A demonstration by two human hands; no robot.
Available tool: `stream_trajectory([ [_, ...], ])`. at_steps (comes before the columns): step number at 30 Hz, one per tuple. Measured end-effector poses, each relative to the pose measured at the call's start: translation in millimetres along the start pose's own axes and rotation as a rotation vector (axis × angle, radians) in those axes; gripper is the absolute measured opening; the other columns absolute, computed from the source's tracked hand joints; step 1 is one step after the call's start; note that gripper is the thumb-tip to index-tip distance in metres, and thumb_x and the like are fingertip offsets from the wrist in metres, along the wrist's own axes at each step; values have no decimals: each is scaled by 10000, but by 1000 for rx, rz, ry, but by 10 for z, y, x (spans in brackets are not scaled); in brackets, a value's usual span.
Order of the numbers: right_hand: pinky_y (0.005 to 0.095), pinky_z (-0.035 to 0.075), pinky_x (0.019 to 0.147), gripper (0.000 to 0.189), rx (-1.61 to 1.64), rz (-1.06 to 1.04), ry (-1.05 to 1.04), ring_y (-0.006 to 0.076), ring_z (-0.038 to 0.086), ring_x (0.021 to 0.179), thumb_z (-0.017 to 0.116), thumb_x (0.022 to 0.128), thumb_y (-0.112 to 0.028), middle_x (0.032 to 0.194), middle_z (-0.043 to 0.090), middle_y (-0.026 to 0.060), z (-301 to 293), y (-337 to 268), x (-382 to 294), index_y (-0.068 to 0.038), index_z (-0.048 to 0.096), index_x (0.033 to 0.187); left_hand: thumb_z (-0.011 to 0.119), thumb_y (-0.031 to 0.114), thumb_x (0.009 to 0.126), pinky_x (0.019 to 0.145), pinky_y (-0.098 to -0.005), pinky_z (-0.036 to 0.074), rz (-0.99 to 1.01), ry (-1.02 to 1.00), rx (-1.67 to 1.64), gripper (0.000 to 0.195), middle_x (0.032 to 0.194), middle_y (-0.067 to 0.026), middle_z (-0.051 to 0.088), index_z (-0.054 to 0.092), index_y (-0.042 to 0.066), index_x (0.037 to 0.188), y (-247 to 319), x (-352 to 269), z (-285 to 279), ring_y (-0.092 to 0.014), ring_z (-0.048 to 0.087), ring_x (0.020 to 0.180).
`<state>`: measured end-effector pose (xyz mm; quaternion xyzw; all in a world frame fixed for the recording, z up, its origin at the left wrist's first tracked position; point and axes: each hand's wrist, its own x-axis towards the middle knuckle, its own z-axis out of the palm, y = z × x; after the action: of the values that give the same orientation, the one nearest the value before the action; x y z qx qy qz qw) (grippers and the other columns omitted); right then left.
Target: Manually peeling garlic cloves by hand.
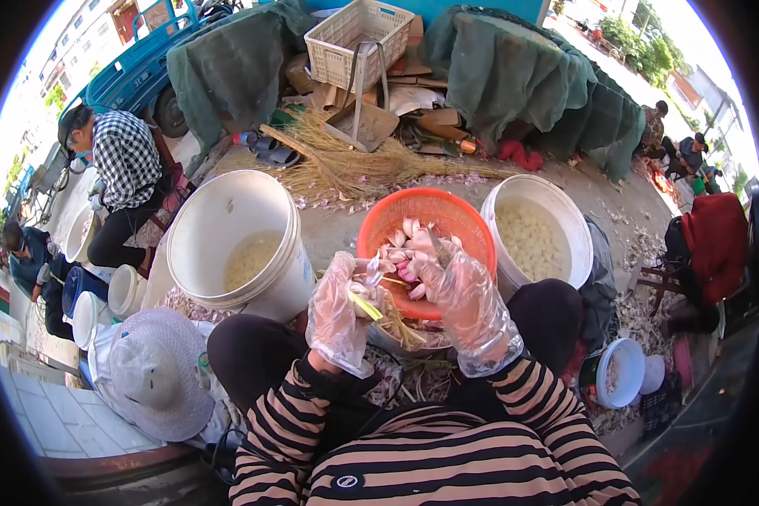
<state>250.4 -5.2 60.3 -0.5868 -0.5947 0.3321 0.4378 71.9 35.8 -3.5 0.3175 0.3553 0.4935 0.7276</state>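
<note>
My left hand, in a clear plastic glove, is closed around a garlic bulb with a bit of green-yellow stalk and dry roots hanging from it. Close by on the right, my right hand, gloved the same way, is over an orange plastic basket; its fingertips are among pinkish garlic cloves, and whether they grip one is unclear. A large white bucket with peeled cloves in liquid stands left of the basket. Another white bucket of peeled cloves is at its right.
Straw brooms, a metal dustpan and a white crate lie beyond the basket. A person in a checked shirt sits at left. A person in a sun hat is near my left knee. Small buckets stand at right, among garlic skins.
</note>
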Motion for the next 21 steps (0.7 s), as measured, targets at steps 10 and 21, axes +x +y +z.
stream_trajectory([
  [10,414,551,821,324,-103,-282,22,370,698,964,576,1010,-215,1101,693,203,546,243,-209,-22,606,1268,579,320,1018,694,-249,514,169,-10,215,291,927,-26,634,602,33,1059,-177,-22,-50,-103,607,782],
  [21,438,519,811,395,-145,-434,-68,338,653,965,649,866,-68,1067,671,159,533,458,-13,-30,610,1257,645,208,946,655,-222,470,205,44,514,209,892,0,606,621,36,1062,-86,-32,37,-58,553,759],
])
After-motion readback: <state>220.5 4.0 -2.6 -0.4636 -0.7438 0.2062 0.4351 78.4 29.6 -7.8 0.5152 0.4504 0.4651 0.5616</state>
